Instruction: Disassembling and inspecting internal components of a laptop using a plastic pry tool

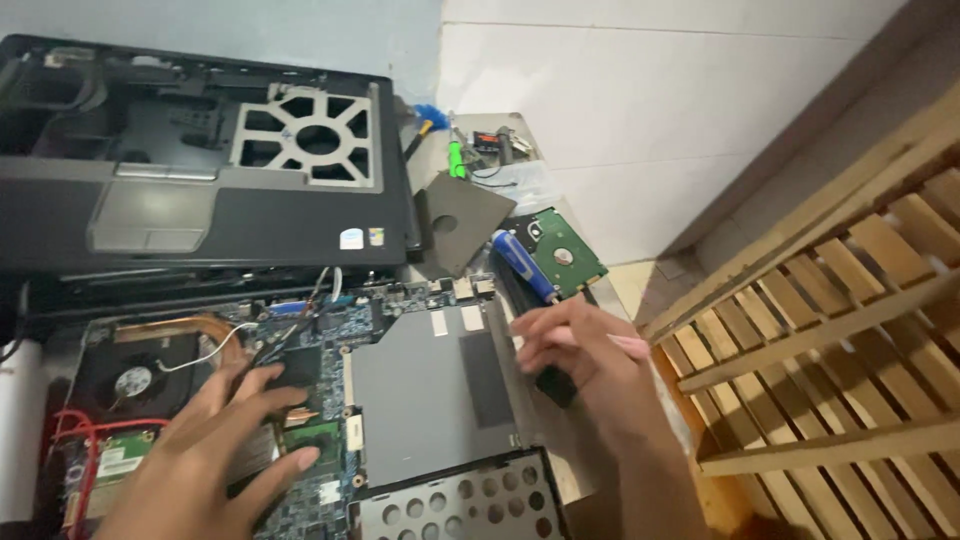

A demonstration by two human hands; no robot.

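An opened laptop base (420, 390) lies in front of me, its blue circuit board (330, 330) bare. My left hand (215, 450) rests flat on the board, fingers spread over a black chip and a green memory module (315, 435). My right hand (585, 350) hovers at the base's right edge, closed around a thin pink tool (630, 345). A cooling fan (135, 380) with copper pipe sits at the left of the board.
The removed grey palm-rest cover (200, 170) leans behind the base. A bare hard drive (560, 250), a blue-handled screwdriver (522, 262), a dark cover plate (462, 220) and small tools lie at the back right. A wooden slatted rack (830, 330) stands at right.
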